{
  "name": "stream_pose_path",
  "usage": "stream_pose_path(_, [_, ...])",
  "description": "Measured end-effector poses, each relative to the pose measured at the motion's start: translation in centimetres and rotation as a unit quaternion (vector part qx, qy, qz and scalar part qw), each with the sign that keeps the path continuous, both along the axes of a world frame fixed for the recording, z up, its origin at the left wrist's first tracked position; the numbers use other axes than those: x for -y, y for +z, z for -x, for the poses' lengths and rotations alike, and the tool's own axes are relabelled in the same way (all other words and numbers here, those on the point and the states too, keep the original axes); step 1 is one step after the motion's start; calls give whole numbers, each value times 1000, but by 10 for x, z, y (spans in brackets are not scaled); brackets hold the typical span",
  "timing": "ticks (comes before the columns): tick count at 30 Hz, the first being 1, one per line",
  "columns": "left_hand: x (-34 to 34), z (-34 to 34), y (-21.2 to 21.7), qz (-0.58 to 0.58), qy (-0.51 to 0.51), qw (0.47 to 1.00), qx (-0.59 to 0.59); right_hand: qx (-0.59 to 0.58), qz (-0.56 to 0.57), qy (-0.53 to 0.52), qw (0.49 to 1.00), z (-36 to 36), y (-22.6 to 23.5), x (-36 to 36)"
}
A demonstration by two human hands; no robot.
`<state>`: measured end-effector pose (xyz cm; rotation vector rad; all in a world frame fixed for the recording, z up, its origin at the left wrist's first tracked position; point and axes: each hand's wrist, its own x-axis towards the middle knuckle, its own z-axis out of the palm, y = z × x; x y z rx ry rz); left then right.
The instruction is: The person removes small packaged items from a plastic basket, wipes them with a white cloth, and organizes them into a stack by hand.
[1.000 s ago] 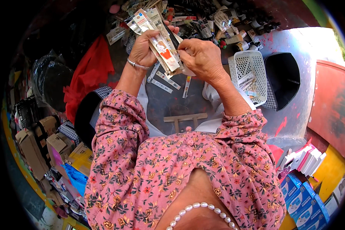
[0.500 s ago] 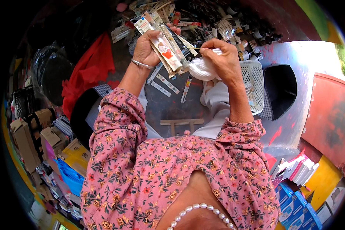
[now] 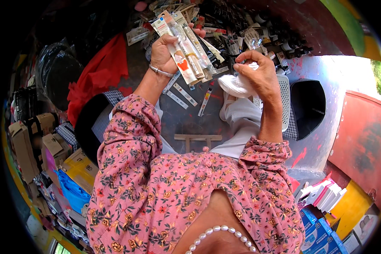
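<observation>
My left hand (image 3: 164,54) is closed round a bundle of slim flat packets (image 3: 178,46), some clear and some printed, held fanned and tilted above the floor. A thin yellowish band (image 3: 191,55) lies across the bundle. To the right, apart from the packets, my right hand (image 3: 264,78) is closed with a bunched white ribbed cloth (image 3: 237,86) hanging from it; thumb and forefinger are curled close together. Below the bundle, several narrow strip-like packs (image 3: 184,94) and one dark-and-yellow pack (image 3: 205,101) lie on the dark surface.
A heap of mixed packets and dark bottles (image 3: 290,44) spreads across the far side. A white perforated basket (image 3: 285,101) and a black bin (image 3: 311,108) stand right. Red cloth (image 3: 99,72) and cardboard boxes (image 3: 23,146) are at left, a small wooden stool (image 3: 197,137) nearer me.
My right hand has drawn away to the right from the bundle, with the white cloth. The yellowish band it was pulling now lies across the packets. My left hand stays closed on them.
</observation>
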<state>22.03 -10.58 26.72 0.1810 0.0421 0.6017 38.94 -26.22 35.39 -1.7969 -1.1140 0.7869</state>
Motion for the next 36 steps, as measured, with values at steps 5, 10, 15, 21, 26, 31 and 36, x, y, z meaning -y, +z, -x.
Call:
stream_pose_path(5, [4, -5, -3, -36, -32, 998, -34, 73, -41, 21, 996, 36, -6, -16])
stream_pose_path(10, [19, -14, 2, -72, -77, 991, -78, 272, 8, 47, 961, 57, -22, -24])
stream_pose_path(15, [17, -11, -6, -56, -124, 989, -64, 321, 53, 88, 942, 58, -24, -23])
stream_pose_path(21, [15, -10, -10, -4, -124, 989, -77, 130, -37, 79, 988, 29, -31, -26])
stream_pose_path(26, [17, -8, -4, -6, -69, 990, -122, 41, -4, 46, 998, 19, -31, -24])
stream_pose_path(31, [21, -7, 1, -78, -108, 976, -170, 46, -11, 76, 996, 22, -28, -25])
stream_pose_path(36, [23, -4, -2, -147, -123, 950, -248, 82, -14, 110, 990, 30, -24, -24])
